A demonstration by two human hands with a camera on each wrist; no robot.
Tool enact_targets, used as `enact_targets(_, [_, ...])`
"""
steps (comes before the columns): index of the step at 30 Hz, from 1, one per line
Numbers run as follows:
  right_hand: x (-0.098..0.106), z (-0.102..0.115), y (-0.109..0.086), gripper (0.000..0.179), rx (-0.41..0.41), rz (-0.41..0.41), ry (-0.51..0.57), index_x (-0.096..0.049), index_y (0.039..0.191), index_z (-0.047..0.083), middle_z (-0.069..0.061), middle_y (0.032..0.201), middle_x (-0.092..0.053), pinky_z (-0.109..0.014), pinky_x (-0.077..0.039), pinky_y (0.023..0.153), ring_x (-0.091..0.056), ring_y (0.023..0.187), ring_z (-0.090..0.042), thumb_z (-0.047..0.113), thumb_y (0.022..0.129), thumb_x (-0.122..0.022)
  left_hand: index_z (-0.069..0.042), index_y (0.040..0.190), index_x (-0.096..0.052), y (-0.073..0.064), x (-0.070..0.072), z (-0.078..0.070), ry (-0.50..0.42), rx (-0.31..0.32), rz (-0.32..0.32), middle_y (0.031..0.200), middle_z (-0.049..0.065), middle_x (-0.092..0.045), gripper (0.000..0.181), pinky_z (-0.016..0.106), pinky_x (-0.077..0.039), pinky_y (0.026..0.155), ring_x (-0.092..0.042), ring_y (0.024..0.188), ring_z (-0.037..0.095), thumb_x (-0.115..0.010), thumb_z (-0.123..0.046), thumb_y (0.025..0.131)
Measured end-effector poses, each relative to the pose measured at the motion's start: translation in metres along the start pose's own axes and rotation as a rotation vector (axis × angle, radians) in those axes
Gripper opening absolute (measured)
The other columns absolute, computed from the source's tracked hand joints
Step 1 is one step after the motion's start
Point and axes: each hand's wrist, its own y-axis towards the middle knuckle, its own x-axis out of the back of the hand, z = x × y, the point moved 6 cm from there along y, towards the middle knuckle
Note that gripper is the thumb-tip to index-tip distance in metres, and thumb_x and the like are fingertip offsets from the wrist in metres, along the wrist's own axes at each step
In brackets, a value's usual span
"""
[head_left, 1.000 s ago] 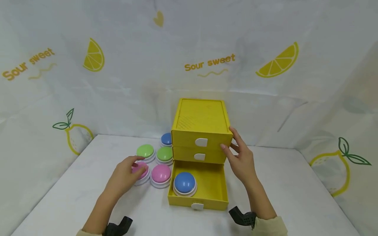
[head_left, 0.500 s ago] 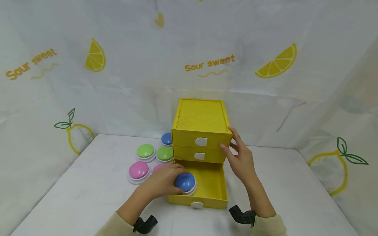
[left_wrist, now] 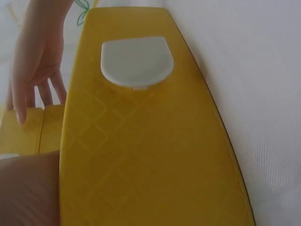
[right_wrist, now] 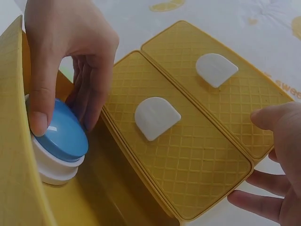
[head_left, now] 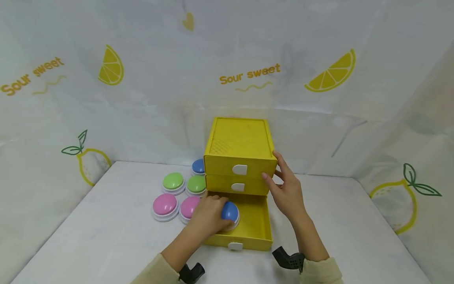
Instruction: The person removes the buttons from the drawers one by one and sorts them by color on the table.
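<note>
My left hand [head_left: 209,215] holds a blue dome push button with a white base [head_left: 230,211], thumb at the near side and fingers over the far side. The button is within the pulled-out bottom drawer [head_left: 253,242] of a yellow three-drawer cabinet [head_left: 239,136]. In the right wrist view, the thumb presses on the button's blue dome [right_wrist: 63,134]. My right hand [head_left: 288,193] grips the cabinet's right front corner, thumb on the top drawer's face and fingers along the side. In the left wrist view, the drawer front [left_wrist: 141,150] hides the button.
Left of the cabinet stand two pink buttons, one of them outermost [head_left: 164,205], two green buttons, one nearer the cabinet [head_left: 196,184], and another blue button [head_left: 198,166] partly behind the cabinet. A lemon-print cloth [head_left: 159,130] hangs behind the white table [head_left: 88,221].
My left hand has moved right from beside the pink buttons into the drawer and taken hold of the blue button, which has shifted right. My right hand stays at the cabinet corner.
</note>
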Motion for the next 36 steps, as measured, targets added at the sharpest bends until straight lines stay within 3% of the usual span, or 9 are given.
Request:
enact_targets(3, [-0.001,0.000,0.000,0.071,-0.001,-0.002,0.003,-0.029,0.159,0.031,-0.008,0.161,-0.042,-0.052,-0.061,0.083,-0.059,0.128,-0.045,0.027,0.099,-0.066,-0.005,0.112,-0.072,-0.001,0.002,-0.004,-0.002,0.053,-0.046,0.103,0.010,-0.074,0.058,0.043,-0.054,0.098,-0.065,0.096,0.026,-0.090,-0.042,0.072])
enact_targets(6, [-0.001,0.001,0.001,0.070,0.003,-0.008,0.002,-0.030,0.159,0.031,-0.008,0.159,-0.044,-0.052,-0.061,0.082,-0.060,0.128,-0.045,0.026,0.099,-0.066,-0.005,0.117,-0.072,-0.001,0.000,-0.006,-0.093,0.078,0.004,0.107,0.012,-0.072,0.057,0.042,-0.059,0.091,-0.066,0.096,0.026,-0.090,-0.038,0.074])
enact_targets(9, [0.001,0.003,0.002,0.070,0.010,-0.013,-0.002,-0.031,0.159,0.031,-0.008,0.159,-0.045,-0.051,-0.062,0.081,-0.060,0.127,-0.045,0.026,0.099,-0.067,-0.005,0.125,-0.068,0.001,-0.003,-0.006,-0.211,0.114,0.077,0.114,0.013,-0.068,0.059,0.046,-0.060,0.092,-0.066,0.099,0.026,-0.088,-0.035,0.077])
enact_targets(13, [0.002,0.003,0.001,0.070,0.018,-0.019,-0.009,-0.031,0.159,0.030,-0.009,0.159,-0.045,-0.051,-0.062,0.081,-0.060,0.127,-0.046,0.027,0.099,-0.066,-0.005,0.133,-0.063,0.004,-0.007,-0.003,-0.275,0.141,0.136,0.121,0.013,-0.064,0.062,0.047,-0.057,0.098,-0.065,0.104,0.026,-0.081,-0.039,0.084])
enact_targets(20, [0.002,0.001,-0.002,0.071,0.006,-0.026,-0.007,-0.030,0.159,0.030,-0.008,0.161,-0.042,-0.050,-0.061,0.083,-0.060,0.127,-0.045,0.025,0.099,-0.067,0.002,0.133,-0.062,0.007,-0.011,-0.004,-0.210,0.140,0.228,0.120,0.016,-0.064,0.066,0.047,-0.056,0.099,-0.061,0.102,0.026,-0.076,-0.045,0.088])
enact_targets(23, [0.001,0.001,-0.002,0.071,0.008,-0.029,-0.002,-0.030,0.159,0.030,-0.008,0.160,-0.043,-0.050,-0.061,0.083,-0.060,0.127,-0.044,0.024,0.099,-0.067,0.000,0.130,-0.061,0.007,-0.012,-0.006,-0.250,0.166,0.275,0.118,0.015,-0.068,0.065,0.048,-0.056,0.098,-0.063,0.101,0.027,-0.077,-0.046,0.086])
enact_targets(29, [-0.002,0.002,-0.002,0.072,0.016,-0.039,-0.001,-0.031,0.159,0.030,-0.008,0.159,-0.045,-0.050,-0.062,0.083,-0.061,0.127,-0.043,0.024,0.098,-0.068,-0.008,0.133,-0.061,0.007,-0.016,-0.003,-0.475,0.189,0.214,0.124,0.013,-0.065,0.071,0.051,-0.054,0.100,-0.061,0.109,0.026,-0.087,-0.043,0.077])
enact_targets(36, [-0.002,0.002,-0.003,0.073,0.028,-0.050,-0.018,-0.029,0.160,0.031,-0.009,0.160,-0.043,-0.052,-0.061,0.084,-0.061,0.126,-0.044,0.024,0.098,-0.068,-0.017,0.137,-0.064,0.005,-0.011,0.006,-0.733,0.216,0.133,0.134,0.015,-0.065,0.068,0.058,-0.055,0.097,-0.063,0.115,0.034,-0.088,-0.036,0.077])
